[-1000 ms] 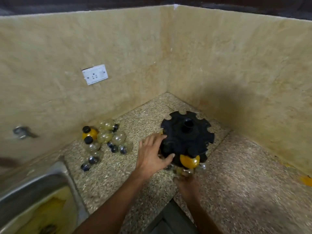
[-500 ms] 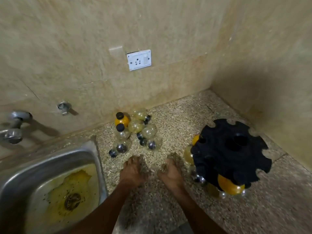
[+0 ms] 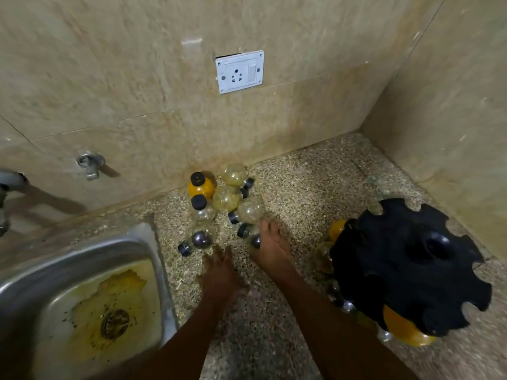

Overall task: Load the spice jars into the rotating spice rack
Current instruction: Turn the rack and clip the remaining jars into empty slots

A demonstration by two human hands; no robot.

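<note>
The counter (image 3: 301,187) is speckled granite, rough-looking, set into a corner of smooth beige marble-like wall (image 3: 109,78). The right hand (image 3: 270,246) lies knuckles up on the nearest of the loose spice jars (image 3: 251,237), a small clear round-bellied jar (image 3: 251,237) lying on its side, dark cap pointing left and slightly toward the person. The fingers reach over the jar, but motion blur hides whether they are curled round it or merely resting, so I cannot tell its grip.

Just left of that hand, the left hand (image 3: 219,272) hovers palm down over bare counter, fingers pointing away toward the jars; it is blurred, seems loosely spread and holds nothing.

Beyond the right fingertips sit the rest of the jars: an orange-filled jar (image 3: 201,187) upright against the wall with its black cap up, another capped clear one (image 3: 201,208) in front of it, and several pale yellowish ones (image 3: 227,198) tipped over, caps pointing various ways. Ahead of the left hand lies one more clear jar (image 3: 199,239), its long axis running left-right, cap toward the sink.

To the right of the right forearm stands the rotating spice rack (image 3: 411,264), matte black plastic, its round top notched along the edge. Orange jars (image 3: 400,330) and a few clear ones hang in its slots, near side and left side.

Left of the left arm, a stainless steel sink (image 3: 82,250) holds a yellow stain around its drain. A white socket plate (image 3: 239,71) is fixed on the wall.
</note>
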